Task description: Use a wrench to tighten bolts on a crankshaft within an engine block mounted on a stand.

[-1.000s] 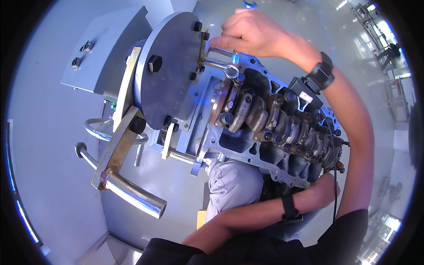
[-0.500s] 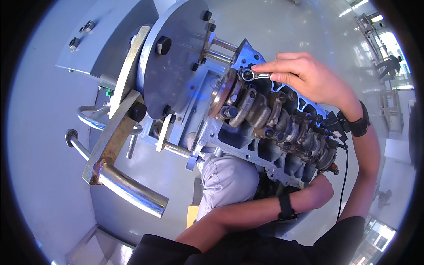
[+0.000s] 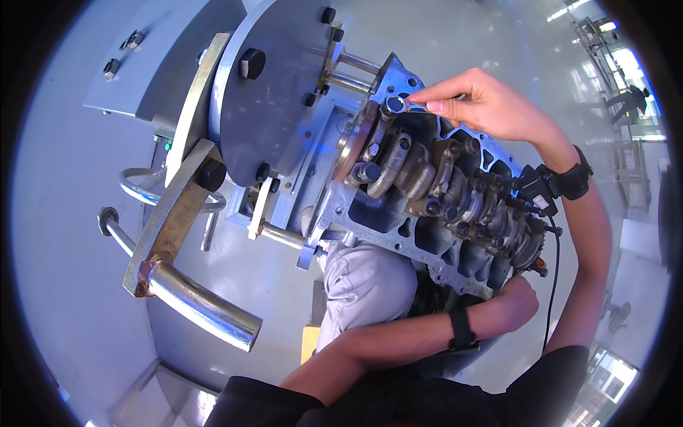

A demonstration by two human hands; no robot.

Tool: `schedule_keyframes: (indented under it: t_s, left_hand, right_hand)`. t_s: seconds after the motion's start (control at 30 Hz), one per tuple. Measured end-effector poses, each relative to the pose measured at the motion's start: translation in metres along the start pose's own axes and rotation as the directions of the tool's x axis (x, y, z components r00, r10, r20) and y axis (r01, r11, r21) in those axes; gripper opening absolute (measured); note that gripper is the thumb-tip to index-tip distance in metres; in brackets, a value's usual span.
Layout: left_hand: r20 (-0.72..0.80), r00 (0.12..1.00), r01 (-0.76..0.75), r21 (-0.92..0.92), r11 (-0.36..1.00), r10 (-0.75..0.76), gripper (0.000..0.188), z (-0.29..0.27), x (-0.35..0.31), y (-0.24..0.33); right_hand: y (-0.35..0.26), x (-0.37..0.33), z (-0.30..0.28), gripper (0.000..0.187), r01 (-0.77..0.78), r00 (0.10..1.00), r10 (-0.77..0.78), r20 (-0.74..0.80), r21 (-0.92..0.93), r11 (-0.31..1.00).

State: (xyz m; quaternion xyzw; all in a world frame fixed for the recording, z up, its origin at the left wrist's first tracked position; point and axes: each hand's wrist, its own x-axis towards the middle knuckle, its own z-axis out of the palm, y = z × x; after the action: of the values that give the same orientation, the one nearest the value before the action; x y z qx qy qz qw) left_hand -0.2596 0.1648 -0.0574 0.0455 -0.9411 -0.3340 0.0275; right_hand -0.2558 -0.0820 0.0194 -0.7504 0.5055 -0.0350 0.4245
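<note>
My right hand (image 3: pixel 494 107) pinches the shank of a ring spanner (image 3: pixel 417 108) between thumb and fingers. The spanner's ring surrounds a dark bolt head on the end bearing cap, beside the far rim of the engine block (image 3: pixel 341 213). Whether the ring is fully seated, I cannot tell. In the block lies a greasy crankshaft (image 3: pixel 413 178) with several bolted caps. My left hand (image 3: pixel 518 299) is at the block's near right end, its fingers hidden under or behind the casting.
The block hangs by metal rods from a round grey plate (image 3: pixel 274 107) on a stand. A cranked steel handle (image 3: pixel 206 309) sticks out at lower left. A black cable (image 3: pixel 557 285) hangs from the device at my right wrist. My knee (image 3: pixel 370 281) is beneath the block.
My right hand and the spanner's ring have shifted slightly up in the picture. The stand and block appear a little further left. My left hand stays in place.
</note>
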Motion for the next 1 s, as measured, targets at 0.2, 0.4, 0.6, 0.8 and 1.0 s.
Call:
schedule_keyframes:
  t_s: [0.2,0.4,0.6,0.8,1.0]
  left_hand:
    - [0.041,0.998,-0.042,0.015,0.999,0.041,0.017,-0.005,0.004,0.000]
    - [-0.060,0.997,-0.047,-0.008,0.999,0.046,0.015,0.016,0.016,0.004]
    - [0.037,0.997,-0.067,-0.014,0.998,0.067,0.013,0.013,0.016,0.000]
    - [-0.043,0.995,-0.094,0.000,0.996,0.094,0.014,0.006,0.010,-0.003]
    - [-0.157,0.982,-0.112,-0.023,0.993,0.107,0.013,0.022,0.010,-0.003]
  right_hand:
    - [0.006,0.022,-0.022,0.034,0.113,0.987,-0.142,-0.070,-0.314,0.943]
    - [-0.003,0.069,-0.017,0.041,0.331,0.805,-0.579,-0.128,-0.713,0.618]
    - [-0.022,0.071,-0.014,0.038,0.309,0.860,-0.490,-0.143,-0.619,0.722]
    - [-0.008,0.024,-0.010,0.024,0.380,0.869,-0.473,-0.146,-0.415,0.827]
    - [-0.007,-0.017,-0.002,0.028,0.315,0.928,-0.365,-0.077,-0.364,0.877]
